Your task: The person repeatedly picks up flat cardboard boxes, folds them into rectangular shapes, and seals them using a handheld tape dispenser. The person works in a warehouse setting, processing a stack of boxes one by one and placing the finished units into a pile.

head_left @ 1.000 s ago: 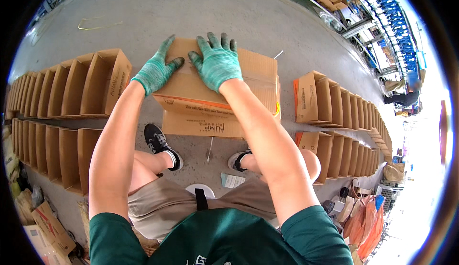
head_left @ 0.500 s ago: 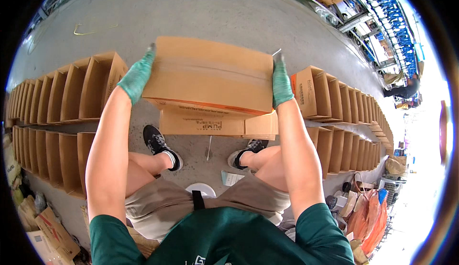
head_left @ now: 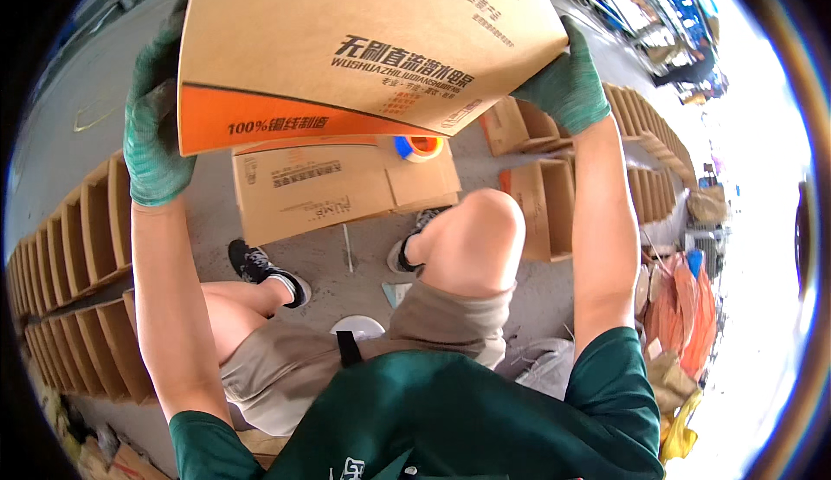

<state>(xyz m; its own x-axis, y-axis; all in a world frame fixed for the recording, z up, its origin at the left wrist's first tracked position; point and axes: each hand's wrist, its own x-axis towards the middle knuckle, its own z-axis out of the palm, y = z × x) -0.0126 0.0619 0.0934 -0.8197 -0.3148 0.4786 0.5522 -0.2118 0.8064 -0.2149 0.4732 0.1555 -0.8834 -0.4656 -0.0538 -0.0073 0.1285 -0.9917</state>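
Note:
Held up in front of me is a cardboard box (head_left: 346, 38) with dark print and an orange band along its lower edge. My left hand (head_left: 156, 125), in a green glove, grips its left end with bent fingers. The right end is held by my right hand (head_left: 573, 86), gloved in green too, with part of its fingers hidden by the carton. The box is tilted, its printed side facing me. Below it lie flat cardboard pieces (head_left: 312, 187), and a roll of tape (head_left: 420, 148) with an orange core and blue edge rests on them.
Rows of open cardboard boxes stand on the floor at left (head_left: 78, 229) and right (head_left: 541, 203). A white round seat (head_left: 359, 326) shows between my legs. Orange sacks (head_left: 684, 315) lie at the right. A person (head_left: 688, 69) is far off near the racks.
Both hands have raised the box and tilted it, so its printed side shows instead of the taped face. The tape roll has come into sight, and my right knee has risen.

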